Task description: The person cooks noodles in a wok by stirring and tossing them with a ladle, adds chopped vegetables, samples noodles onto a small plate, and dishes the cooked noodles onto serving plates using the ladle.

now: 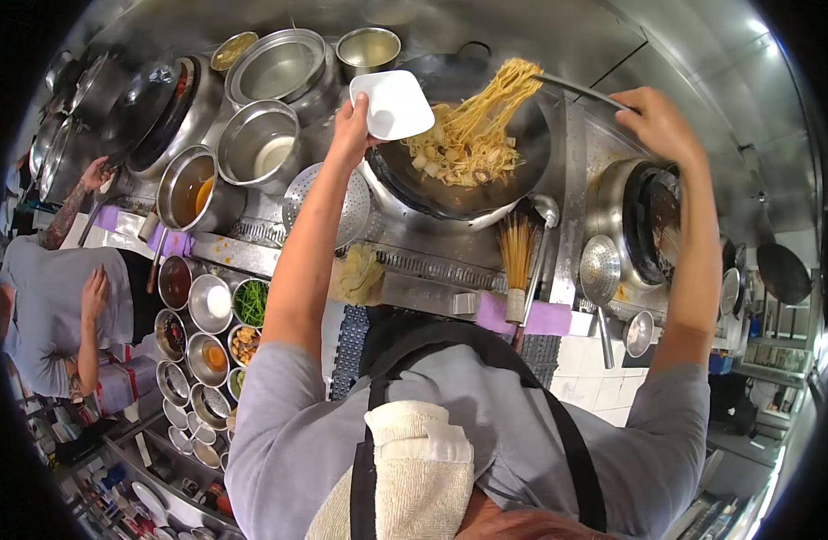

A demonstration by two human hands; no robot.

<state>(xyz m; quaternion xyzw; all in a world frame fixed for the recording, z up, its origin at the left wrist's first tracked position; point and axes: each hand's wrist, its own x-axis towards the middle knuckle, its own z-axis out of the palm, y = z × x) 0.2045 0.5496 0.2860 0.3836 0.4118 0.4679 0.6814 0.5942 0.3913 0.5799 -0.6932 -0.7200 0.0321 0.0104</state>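
My left hand (349,133) is closed on the rim of a white square bowl (394,105), tilted over the left side of a wok (472,200). Noodles (463,148) mixed with pale chunks lie in the wok. On the right, my right hand (659,124) is wrapped round the handle of a long metal utensil (580,89). A clump of noodles hangs from its far end, trailing down to those in the wok and hiding the utensil's head. The bowl's edge overlaps the noodles in this view.
A bamboo brush (515,261) and a ladle (546,211) lie in front of the wok. Left are a perforated skimmer (327,205), metal pots (259,148) and several ingredient bowls (211,303). A second wok station (634,216) stands right. Another person (67,292) works at far left.
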